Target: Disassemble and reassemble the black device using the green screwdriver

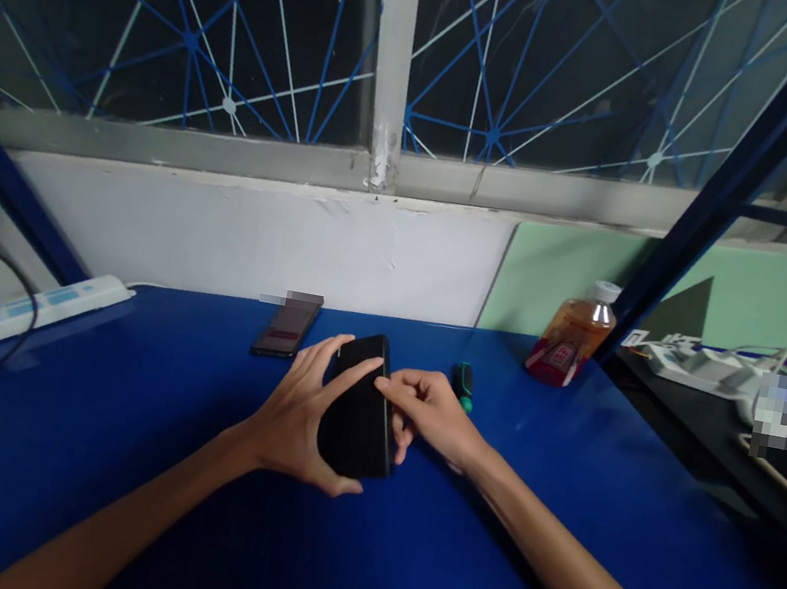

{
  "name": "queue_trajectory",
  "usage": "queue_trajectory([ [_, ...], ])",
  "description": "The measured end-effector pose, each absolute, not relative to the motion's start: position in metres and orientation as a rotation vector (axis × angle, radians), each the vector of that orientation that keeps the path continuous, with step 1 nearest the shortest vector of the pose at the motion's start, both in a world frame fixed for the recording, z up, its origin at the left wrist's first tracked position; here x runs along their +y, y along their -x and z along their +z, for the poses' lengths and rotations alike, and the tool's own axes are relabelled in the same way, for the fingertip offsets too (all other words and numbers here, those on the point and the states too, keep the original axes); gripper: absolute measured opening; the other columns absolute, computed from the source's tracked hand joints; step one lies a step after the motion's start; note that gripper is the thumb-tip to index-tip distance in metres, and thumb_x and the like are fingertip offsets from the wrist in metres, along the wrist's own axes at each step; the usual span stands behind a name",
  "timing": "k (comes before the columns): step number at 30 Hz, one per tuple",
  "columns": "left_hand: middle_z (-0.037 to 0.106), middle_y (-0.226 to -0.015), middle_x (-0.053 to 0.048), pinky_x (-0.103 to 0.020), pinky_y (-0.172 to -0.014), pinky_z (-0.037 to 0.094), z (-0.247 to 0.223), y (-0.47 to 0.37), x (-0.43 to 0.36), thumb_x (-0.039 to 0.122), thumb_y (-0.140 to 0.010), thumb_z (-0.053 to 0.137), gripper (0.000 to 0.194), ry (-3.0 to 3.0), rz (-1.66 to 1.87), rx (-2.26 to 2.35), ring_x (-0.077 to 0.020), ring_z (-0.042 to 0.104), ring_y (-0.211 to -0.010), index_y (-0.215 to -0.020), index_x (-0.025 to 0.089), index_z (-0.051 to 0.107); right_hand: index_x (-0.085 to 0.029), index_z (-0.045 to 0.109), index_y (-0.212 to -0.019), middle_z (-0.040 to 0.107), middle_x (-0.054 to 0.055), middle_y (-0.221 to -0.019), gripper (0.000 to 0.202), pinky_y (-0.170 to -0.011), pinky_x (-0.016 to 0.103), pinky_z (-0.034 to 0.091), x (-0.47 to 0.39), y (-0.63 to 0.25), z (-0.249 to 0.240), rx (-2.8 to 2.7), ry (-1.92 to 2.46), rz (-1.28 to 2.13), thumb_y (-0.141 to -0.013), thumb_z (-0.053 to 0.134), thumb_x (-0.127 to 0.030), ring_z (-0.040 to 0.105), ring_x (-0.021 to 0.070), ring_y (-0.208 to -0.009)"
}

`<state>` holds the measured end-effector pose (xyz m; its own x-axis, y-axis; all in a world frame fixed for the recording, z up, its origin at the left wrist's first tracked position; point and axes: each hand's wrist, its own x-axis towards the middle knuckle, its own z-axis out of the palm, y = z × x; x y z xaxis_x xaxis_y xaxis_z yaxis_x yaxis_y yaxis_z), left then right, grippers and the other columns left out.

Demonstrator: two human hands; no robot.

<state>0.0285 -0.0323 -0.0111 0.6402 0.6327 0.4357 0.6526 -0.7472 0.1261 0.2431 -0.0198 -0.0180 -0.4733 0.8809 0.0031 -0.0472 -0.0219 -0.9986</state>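
A flat black rectangular device (359, 426) with rounded corners is held tilted over the blue desk. My left hand (286, 423) grips it from the left, its thumb at the near end and the fingers reaching over the far part. At the right long edge, my right hand (434, 414) pinches with thumb and forefinger, the other fingers curled below. Whether something small sits in that pinch is hidden. Just beyond my right hand lies a short black and green tool handle (463, 386), perhaps a screwdriver. Behind my left hand lies a dark smartphone (288, 327).
The blue desk (140, 392) meets a white wall under a window. A bottle of amber-red drink (570, 336) stands at the back right. On the left is a white power strip (15, 319) with a black cable. Blue metal posts (717, 189) rise at both sides.
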Motion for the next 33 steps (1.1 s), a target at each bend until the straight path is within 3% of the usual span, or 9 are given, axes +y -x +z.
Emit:
queue_trajectory([
  [4, 0.022, -0.146, -0.023, -0.064, -0.102, 0.032, -0.012, -0.029, -0.029, 0.065, -0.047, 0.076, 0.119, 2.809, -0.707, -1.159, -0.0488, 0.029, -0.131, -0.146, 0.018, 0.028, -0.015, 0.054, -0.077, 0.057, -0.002, -0.042, 0.041, -0.030, 0.020, 0.044, -0.029, -0.237, -0.011, -1.524, 0.892, 1.576, -0.085, 0.057, -0.055, 0.056, 0.0139, -0.031],
  [8, 0.023, -0.146, -0.022, -0.063, -0.102, 0.034, -0.014, -0.028, -0.026, 0.069, -0.049, 0.073, 0.121, 2.807, -0.728, -1.236, -0.0473, 0.032, -0.130, -0.147, 0.018, 0.025, -0.013, 0.059, -0.100, 0.060, -0.002, -0.052, 0.041, -0.036, 0.025, 0.053, -0.035, -0.237, -0.001, -1.494, 0.823, 1.685, -0.083, 0.062, -0.050, 0.059, 0.0137, -0.037],
  [14, 0.016, -0.148, -0.021, -0.070, -0.094, 0.037, -0.018, -0.027, -0.026, 0.078, -0.049, 0.070, 0.122, 2.829, -0.636, -1.219, -0.0538, 0.028, -0.129, -0.149, 0.027, 0.023, -0.012, 0.056, -0.104, 0.063, 0.001, -0.055, 0.041, -0.035, 0.022, 0.052, -0.033, -0.240, -0.005, -1.589, 0.861, 1.672, -0.085, 0.062, -0.048, 0.059, 0.0130, -0.036],
  [17, 0.016, -0.148, -0.019, -0.069, -0.093, 0.038, -0.019, -0.027, -0.027, 0.076, -0.048, 0.072, 0.119, 2.857, -0.642, -1.236, -0.0540, 0.028, -0.128, -0.147, 0.030, 0.027, -0.012, 0.055, -0.105, 0.062, 0.001, -0.054, 0.044, -0.036, 0.022, 0.051, -0.031, -0.240, -0.011, -1.609, 0.839, 1.689, -0.090, 0.051, -0.053, 0.060, 0.0141, -0.038],
  [21, 0.019, -0.146, -0.019, -0.066, -0.097, 0.038, -0.022, -0.027, -0.025, 0.072, -0.046, 0.076, 0.116, 2.891, -0.691, -1.296, -0.0512, 0.029, -0.130, -0.144, 0.027, 0.032, -0.013, 0.054, -0.104, 0.063, 0.001, -0.057, 0.038, -0.039, 0.024, 0.052, -0.029, -0.241, -0.014, -1.644, 0.797, 1.712, -0.093, 0.047, -0.049, 0.061, 0.0140, -0.039],
  [27, 0.033, -0.141, -0.019, -0.060, -0.102, 0.038, -0.030, -0.029, -0.021, 0.071, -0.045, 0.077, 0.118, 2.985, -0.778, -1.396, -0.0435, 0.031, -0.133, -0.141, 0.023, 0.029, -0.013, 0.056, -0.108, 0.061, -0.002, -0.051, 0.036, -0.041, 0.019, 0.045, -0.031, -0.241, -0.013, -1.883, 0.857, 1.476, -0.095, 0.045, -0.045, 0.059, 0.0109, -0.038],
  [33, 0.036, -0.145, -0.021, -0.065, -0.106, 0.030, -0.028, -0.033, -0.022, 0.075, -0.049, 0.074, 0.115, 2.967, -0.778, -1.341, -0.0441, 0.028, -0.137, -0.140, 0.021, 0.029, -0.011, 0.060, -0.112, 0.057, -0.003, -0.047, 0.044, -0.042, 0.019, 0.042, -0.032, -0.241, -0.011, -1.981, 0.930, 1.284, -0.094, 0.046, -0.048, 0.054, 0.0087, -0.036],
])
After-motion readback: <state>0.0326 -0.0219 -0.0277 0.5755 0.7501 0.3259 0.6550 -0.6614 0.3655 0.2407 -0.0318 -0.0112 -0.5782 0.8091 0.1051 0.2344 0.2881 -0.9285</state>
